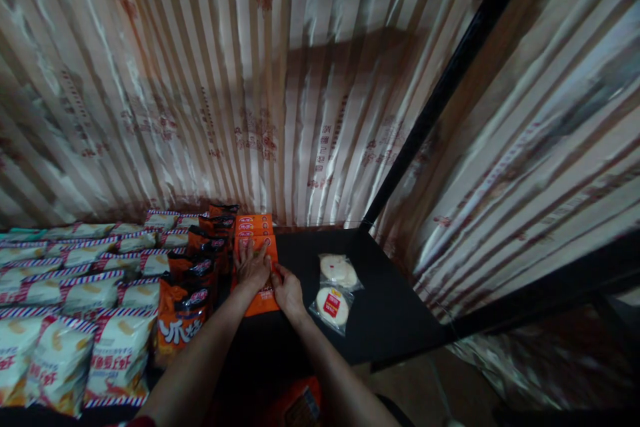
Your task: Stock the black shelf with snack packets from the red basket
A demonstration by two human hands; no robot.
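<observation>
On a black shelf [385, 287], a row of flat orange packets [263, 303] runs back toward the striped wall. My left hand [253, 267] lies on the front packet with its fingers spread. At that packet's right edge is my right hand [287, 290], its fingers bent and touching the packet near my left hand; whether they pinch it is too dark to tell. Right of my hands lie round white items in clear wrappers, one with a red label [331, 305] and others just behind it [340, 270].
Rows of white snack bags [117, 353] fill the left side. Black and orange bags [180, 320] stand between them and the orange packets. A black post [430, 113] rises at the shelf's back right corner. Something orange [305, 403] shows below the shelf.
</observation>
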